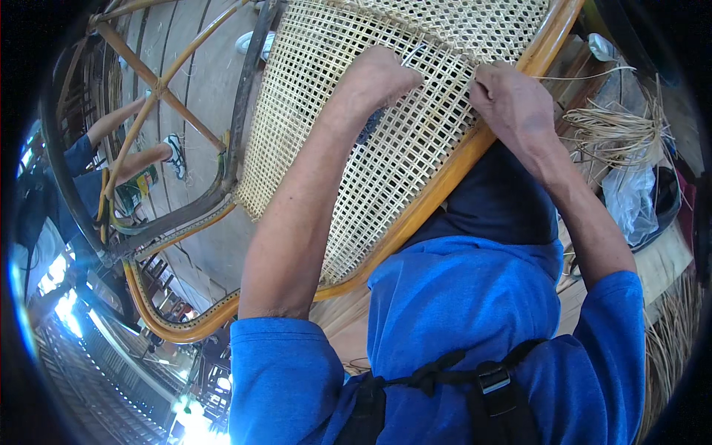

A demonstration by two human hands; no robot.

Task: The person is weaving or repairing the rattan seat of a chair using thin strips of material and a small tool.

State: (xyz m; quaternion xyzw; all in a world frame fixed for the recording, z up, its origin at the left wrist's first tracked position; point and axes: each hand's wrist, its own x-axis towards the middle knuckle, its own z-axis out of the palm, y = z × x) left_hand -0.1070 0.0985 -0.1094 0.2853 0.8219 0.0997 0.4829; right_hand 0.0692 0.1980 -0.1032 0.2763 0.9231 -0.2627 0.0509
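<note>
A woven cane panel (393, 178) with open square mesh fills a chair frame across my lap, edged by a glossy orange-brown rattan rail (437, 196). Over the panel's upper part, my left hand (382, 78) is closed round a tool; its thin shiny metal tip (413, 53) shows above the fingers and a dark bluish end (368, 127) below. My right hand (513, 104) pinches at the panel's right edge, against the rail. From it a pale cane strand (586, 77) trails to the right. The fingertips of both hands are partly hidden.
A bundle of loose cane strands (619, 133) and a clear plastic bag (629, 200) lie at right. More long strands (671, 348) lie at the lower right. The chair's crossed rattan poles (159, 87) rise at left. Beyond them another person's leg and shoe (176, 156) show on the plank floor.
</note>
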